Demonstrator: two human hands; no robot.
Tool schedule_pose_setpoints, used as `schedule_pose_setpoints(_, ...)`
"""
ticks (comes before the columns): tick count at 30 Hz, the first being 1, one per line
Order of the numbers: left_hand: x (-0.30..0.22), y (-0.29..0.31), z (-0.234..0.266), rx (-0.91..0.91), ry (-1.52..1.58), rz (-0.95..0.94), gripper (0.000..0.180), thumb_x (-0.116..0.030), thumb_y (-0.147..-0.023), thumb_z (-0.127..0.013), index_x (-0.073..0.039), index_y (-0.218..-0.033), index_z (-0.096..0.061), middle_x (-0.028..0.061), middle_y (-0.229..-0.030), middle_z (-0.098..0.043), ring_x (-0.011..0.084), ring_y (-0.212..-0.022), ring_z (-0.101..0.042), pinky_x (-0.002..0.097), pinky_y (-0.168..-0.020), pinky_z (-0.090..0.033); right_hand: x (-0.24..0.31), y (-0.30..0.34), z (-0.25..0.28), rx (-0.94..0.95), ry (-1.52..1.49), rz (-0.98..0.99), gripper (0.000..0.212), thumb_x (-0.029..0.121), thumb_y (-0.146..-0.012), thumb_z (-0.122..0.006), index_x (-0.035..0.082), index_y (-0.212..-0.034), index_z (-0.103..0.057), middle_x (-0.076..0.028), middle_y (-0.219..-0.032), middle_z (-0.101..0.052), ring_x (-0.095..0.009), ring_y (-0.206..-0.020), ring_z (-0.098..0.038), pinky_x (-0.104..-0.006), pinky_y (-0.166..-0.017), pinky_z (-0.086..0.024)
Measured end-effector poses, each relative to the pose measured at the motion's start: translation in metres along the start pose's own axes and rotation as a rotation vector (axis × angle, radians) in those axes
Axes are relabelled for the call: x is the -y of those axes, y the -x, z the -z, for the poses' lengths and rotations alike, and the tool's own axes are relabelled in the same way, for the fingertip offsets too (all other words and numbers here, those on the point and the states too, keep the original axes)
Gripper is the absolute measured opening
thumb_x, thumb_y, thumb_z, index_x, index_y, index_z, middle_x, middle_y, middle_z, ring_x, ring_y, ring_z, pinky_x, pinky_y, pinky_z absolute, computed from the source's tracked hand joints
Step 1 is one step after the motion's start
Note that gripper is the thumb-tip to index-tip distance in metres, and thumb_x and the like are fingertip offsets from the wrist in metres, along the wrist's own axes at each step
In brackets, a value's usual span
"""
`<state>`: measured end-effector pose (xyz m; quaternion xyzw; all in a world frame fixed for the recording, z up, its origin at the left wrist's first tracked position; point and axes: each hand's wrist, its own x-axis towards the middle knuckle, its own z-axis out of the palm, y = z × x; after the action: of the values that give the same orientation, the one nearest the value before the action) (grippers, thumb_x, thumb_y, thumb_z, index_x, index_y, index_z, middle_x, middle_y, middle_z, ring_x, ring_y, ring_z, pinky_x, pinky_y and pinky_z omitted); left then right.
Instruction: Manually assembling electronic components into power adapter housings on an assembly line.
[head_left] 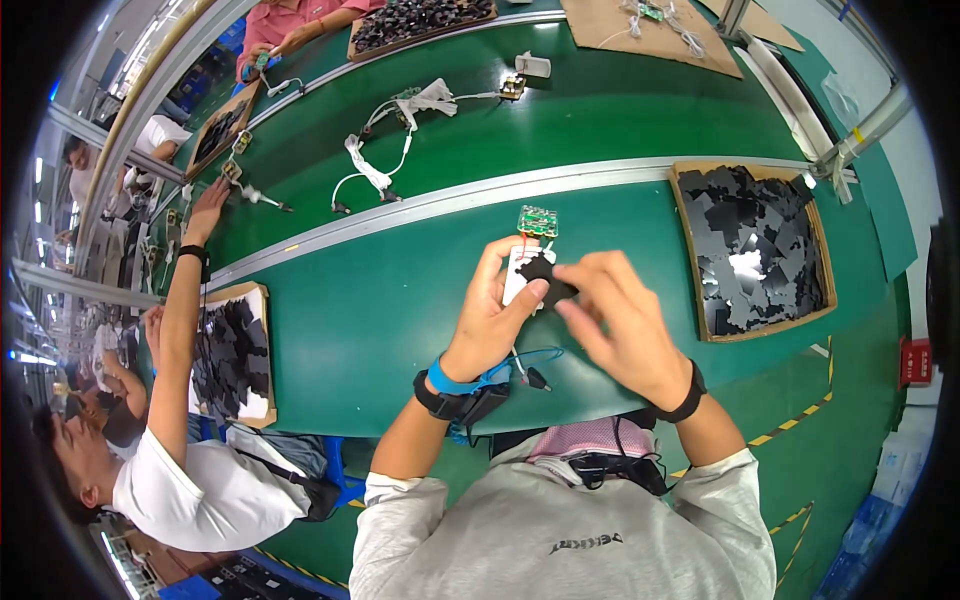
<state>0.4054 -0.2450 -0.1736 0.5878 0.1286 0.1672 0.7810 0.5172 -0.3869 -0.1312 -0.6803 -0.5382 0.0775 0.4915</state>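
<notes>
My left hand (490, 315) is closed round a small white plastic casing (516, 284), its thumb pressing near a thin black cut-out sheet (540, 268). The sheet lies over the casing and sticks out to the right. At that side my right hand (625, 320) has thumb and index fingertips at the sheet's edge, seeming to pinch it. A green circuit board (538, 221) sits just beyond the casing, joined to it by red and white wires. Below my left hand a cable ends in a black plug (538, 380).
A shallow cardboard tray (690, 255) of black sheets stands on the right of the green table (350, 300); another tray (268, 370) is at left. Beyond a metal rail (450, 201), boards with white cables (370, 165) lie on a green belt. A co-worker's arm (180, 330) reaches across at left.
</notes>
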Motion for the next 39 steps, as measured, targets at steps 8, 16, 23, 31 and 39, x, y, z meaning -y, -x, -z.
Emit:
schedule_pose_setpoints(8,0.008,-0.005,-0.007,0.100,0.021,-0.011,0.036,-0.017,-0.100,-0.053,-0.003,-0.131,-0.040,0.0112,-0.116,-0.057,0.0174,-0.105,-0.060,0.0328,-0.084,-0.054,-0.016,-0.002,0.013,0.028,0.070,0.015,0.031,-0.006,-0.081,-0.065,0.001,-0.111,-0.063,-0.010,-0.088,-0.061,-0.021,-0.074,-0.062,-0.0315,-0.063,-0.050)
schedule_pose_setpoints(16,0.010,-0.005,-0.011,0.156,0.153,0.076,0.060,-0.053,-0.101,-0.032,-0.005,-0.136,-0.035,0.0123,-0.127,-0.050,0.0218,-0.111,-0.058,0.0393,-0.092,-0.053,-0.015,-0.002,0.009,-0.101,-0.126,-0.104,0.019,-0.006,-0.079,-0.069,-0.001,-0.096,-0.064,-0.009,-0.081,-0.062,-0.018,-0.066,-0.058,-0.0294,-0.058,-0.046)
schedule_pose_setpoints(23,0.010,-0.008,-0.012,0.186,0.088,0.102,0.058,-0.051,-0.101,-0.034,-0.005,-0.138,-0.033,0.0126,-0.128,-0.049,0.0215,-0.113,-0.057,0.0390,-0.094,-0.052,-0.026,-0.003,0.015,-0.017,-0.061,-0.059,0.017,-0.007,-0.078,-0.070,-0.001,-0.093,-0.063,-0.010,-0.079,-0.061,-0.016,-0.063,-0.057,-0.0286,-0.057,-0.045)
schedule_pose_setpoints(31,0.019,-0.011,-0.016,0.157,-0.019,0.022,0.045,-0.032,-0.102,-0.047,-0.006,-0.136,-0.034,0.0126,-0.125,-0.053,0.0224,-0.110,-0.060,0.0369,-0.089,-0.055,-0.033,-0.003,0.011,-0.052,0.111,0.151,0.027,-0.008,-0.074,-0.071,0.000,-0.099,-0.066,-0.011,-0.090,-0.061,-0.022,-0.072,-0.059,-0.0327,-0.062,-0.049)
schedule_pose_setpoints(39,0.015,-0.015,-0.017,0.231,0.016,0.202,0.033,-0.018,-0.102,-0.046,-0.004,-0.131,-0.039,0.0152,-0.103,-0.064,0.0212,-0.085,-0.067,0.0327,-0.070,-0.057,-0.039,-0.005,0.043,0.102,0.160,0.037,0.058,-0.007,-0.070,-0.072,0.009,-0.125,-0.061,-0.014,-0.127,-0.052,-0.030,-0.097,-0.060,-0.0365,-0.080,-0.051)
